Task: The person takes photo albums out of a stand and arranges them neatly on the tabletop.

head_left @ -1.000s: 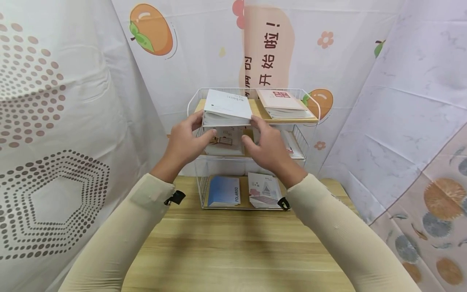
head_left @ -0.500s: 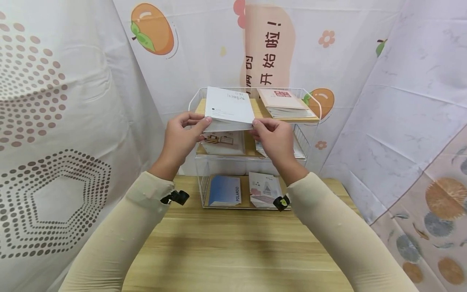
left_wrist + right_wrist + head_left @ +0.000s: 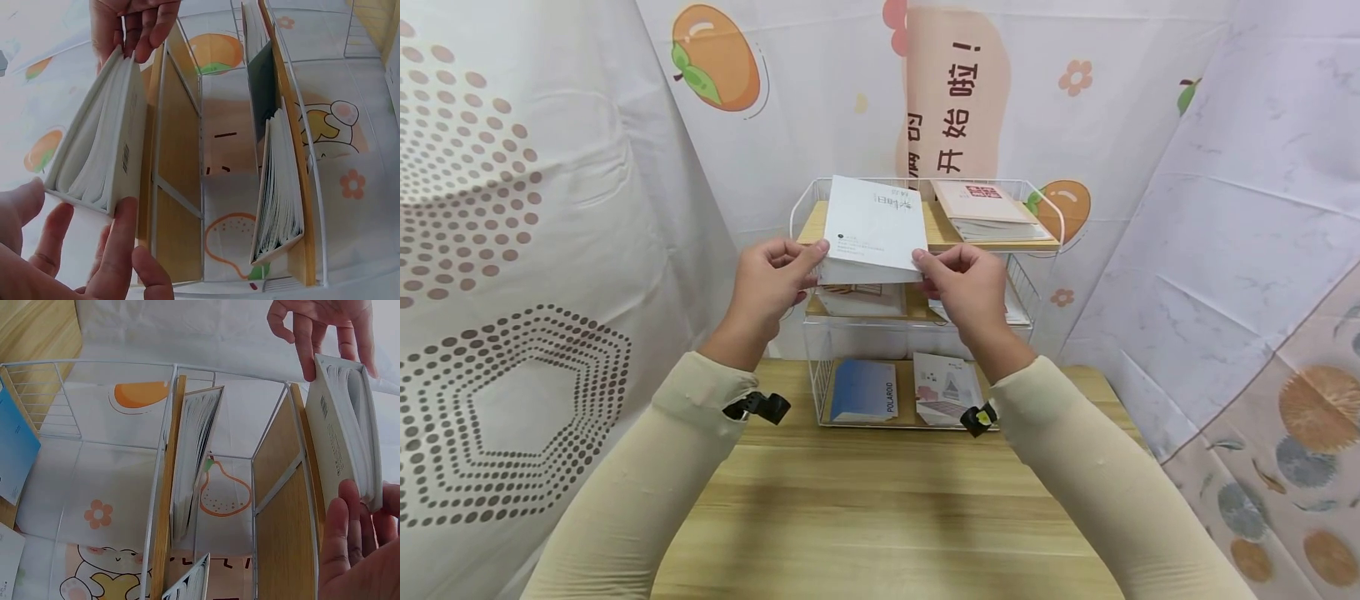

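Note:
Both hands hold a white photo album (image 3: 876,221) by its two near corners, at the front of the wire rack's (image 3: 814,350) top tier. My left hand (image 3: 767,287) pinches the left corner, thumb on the cover and fingers underneath. At the opposite corner my right hand (image 3: 970,287) has the same pinch. The album's near edge sticks out past the shelf and overlaps the middle tier in the head view. In the left wrist view, the album's (image 3: 128,134) pages fan slightly between its covers, and a barcode shows on the back.
A pink-covered album (image 3: 985,204) lies on the top tier's right. Partly hidden albums lie on the middle tier. The bottom tier bears a blue POLAROID album (image 3: 867,390) and a white one with a drawing (image 3: 946,387). A wooden table (image 3: 880,500) supports the rack; patterned curtains (image 3: 565,208) surround it.
The thumbs have come up from below onto the cover. The white album has been raised at its near edge and drawn forward, toward the person.

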The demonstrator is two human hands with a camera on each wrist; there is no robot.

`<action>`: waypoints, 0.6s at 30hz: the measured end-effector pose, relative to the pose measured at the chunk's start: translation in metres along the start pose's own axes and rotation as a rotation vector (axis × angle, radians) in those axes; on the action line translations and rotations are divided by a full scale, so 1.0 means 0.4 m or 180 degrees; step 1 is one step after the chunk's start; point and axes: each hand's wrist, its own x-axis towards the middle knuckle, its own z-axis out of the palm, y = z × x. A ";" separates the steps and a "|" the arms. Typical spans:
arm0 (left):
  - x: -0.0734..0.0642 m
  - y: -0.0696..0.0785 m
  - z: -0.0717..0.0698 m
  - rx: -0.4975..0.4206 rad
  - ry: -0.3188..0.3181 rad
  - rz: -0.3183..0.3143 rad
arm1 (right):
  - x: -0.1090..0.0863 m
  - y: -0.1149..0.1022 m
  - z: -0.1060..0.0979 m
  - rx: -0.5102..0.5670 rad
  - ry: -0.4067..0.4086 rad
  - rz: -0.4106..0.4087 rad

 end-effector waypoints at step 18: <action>-0.018 -0.024 -0.008 -0.0229 -0.0435 -0.0325 | -0.017 0.015 -0.013 0.0073 -0.0482 0.0532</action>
